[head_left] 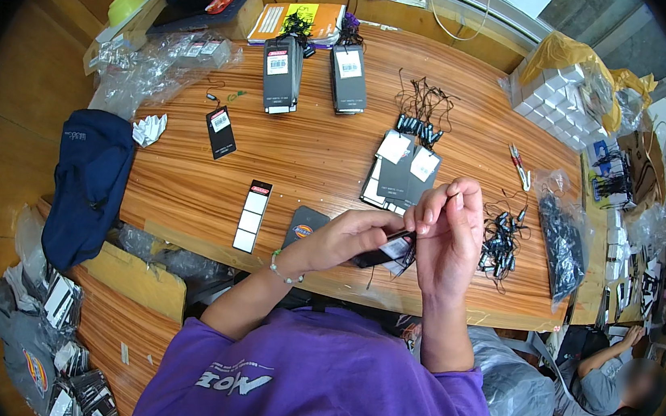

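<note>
Left hand (354, 239): fingers closed on a dark tag (388, 252), low in front of the body at the table's near edge; one tag or several, cannot tell. Right hand (448, 232): just beside the left, raised, thumb and fingertips brought together; cannot tell whether a cord is pinched there. Just beyond the grip: tag stack (408, 175) with black cords fanned above. Right of the grip: loose cord pile (501, 242), then a plastic bag (561, 236); snips (520, 167) farther out. Left of the grip: white-panelled tag (251, 220), flat on the table (305, 164).
</note>
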{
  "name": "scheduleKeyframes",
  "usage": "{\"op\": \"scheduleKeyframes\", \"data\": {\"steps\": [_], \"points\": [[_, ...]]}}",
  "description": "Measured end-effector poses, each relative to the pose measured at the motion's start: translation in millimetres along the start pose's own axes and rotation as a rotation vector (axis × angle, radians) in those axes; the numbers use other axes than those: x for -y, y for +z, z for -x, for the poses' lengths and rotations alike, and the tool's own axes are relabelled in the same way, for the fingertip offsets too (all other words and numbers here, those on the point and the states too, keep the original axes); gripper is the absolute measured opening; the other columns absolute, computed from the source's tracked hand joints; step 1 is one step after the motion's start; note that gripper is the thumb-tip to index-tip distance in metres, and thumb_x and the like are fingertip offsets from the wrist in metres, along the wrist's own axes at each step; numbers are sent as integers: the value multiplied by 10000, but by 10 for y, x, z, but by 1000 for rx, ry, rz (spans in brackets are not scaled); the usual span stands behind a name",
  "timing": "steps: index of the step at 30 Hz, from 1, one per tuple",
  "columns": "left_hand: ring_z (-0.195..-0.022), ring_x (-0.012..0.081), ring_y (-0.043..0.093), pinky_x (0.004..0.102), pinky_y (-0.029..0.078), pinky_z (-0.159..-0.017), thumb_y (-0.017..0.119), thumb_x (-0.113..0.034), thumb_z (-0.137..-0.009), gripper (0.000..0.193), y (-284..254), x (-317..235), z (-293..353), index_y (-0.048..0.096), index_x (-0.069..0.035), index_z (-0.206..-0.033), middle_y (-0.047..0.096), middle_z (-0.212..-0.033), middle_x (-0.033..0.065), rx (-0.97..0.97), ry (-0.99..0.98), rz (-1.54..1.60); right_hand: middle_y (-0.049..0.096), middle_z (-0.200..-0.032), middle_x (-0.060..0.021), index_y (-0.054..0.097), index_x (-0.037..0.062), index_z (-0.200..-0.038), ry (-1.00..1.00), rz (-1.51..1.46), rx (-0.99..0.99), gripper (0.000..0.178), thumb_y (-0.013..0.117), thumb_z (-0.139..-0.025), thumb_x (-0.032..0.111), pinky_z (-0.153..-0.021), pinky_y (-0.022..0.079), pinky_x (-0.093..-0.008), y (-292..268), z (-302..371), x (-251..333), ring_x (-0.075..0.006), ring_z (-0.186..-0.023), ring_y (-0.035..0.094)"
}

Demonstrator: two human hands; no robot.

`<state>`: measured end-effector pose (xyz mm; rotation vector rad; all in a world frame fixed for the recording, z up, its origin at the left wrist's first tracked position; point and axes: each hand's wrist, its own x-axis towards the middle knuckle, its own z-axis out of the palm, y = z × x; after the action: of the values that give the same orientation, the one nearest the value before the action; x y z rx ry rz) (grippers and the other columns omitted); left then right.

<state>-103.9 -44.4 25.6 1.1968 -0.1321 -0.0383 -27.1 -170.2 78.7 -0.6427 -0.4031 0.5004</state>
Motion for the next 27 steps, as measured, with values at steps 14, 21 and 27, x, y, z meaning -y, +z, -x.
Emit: {"op": "scheduleKeyframes", "data": {"steps": [14,21,27], "points": [[-876,92,546,245,446,-780,687,-59,-739,254,160,-114,-46,517,-27,-925,550,-918,28,-142,146,-270,493,-660,-71,418,69,-984,-100,-31,17,86,405,-929,134,-560,396,-296,10,-16,235,-140,-552,447],[-845,171,568,268,451,-719,705,-40,-681,176,105,-328,-40,617,-38,-833,592,-905,62,-360,470,-787,538,-715,-97,460,7,-933,-78,279,58,73,451,-897,70,-617,429,-272,4,63,366,-135,-627,506],[-799,176,578,266,457,-703,696,45,-643,202,99,-438,29,638,-13,-827,606,-840,79,-382,418,-707,592,-815,-78,570,-34,-847,-19,1021,143,45,562,-805,-18,-706,443,-244,46,165,306,-125,-767,572]]}}
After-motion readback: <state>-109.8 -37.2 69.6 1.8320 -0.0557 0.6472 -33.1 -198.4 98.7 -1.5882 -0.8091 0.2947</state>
